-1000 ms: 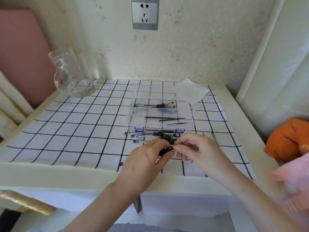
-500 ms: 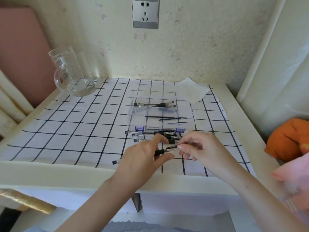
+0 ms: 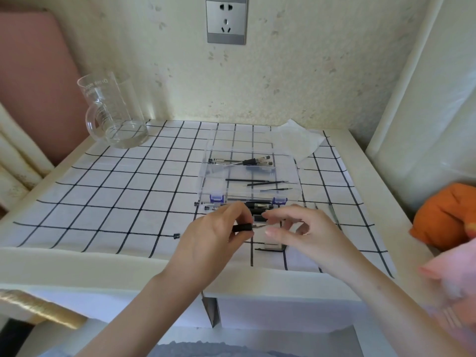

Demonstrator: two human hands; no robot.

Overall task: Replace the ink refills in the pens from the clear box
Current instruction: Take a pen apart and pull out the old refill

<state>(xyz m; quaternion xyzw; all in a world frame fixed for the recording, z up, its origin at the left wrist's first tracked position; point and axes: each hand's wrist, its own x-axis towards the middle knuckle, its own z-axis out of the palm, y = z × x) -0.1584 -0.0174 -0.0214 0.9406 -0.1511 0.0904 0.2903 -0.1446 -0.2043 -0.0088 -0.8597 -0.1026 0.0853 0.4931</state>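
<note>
Left hand [image 3: 213, 235] grips pen [image 3: 242, 227]; right hand [image 3: 304, 233] pinches its tip

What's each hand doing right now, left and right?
Left hand: closed on the black grip of a pen.
Right hand: fingertips pinching the pen's metal tip end.

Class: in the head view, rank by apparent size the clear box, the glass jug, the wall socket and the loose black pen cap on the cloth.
1. clear box
2. glass jug
3. wall socket
4. loose black pen cap
</note>
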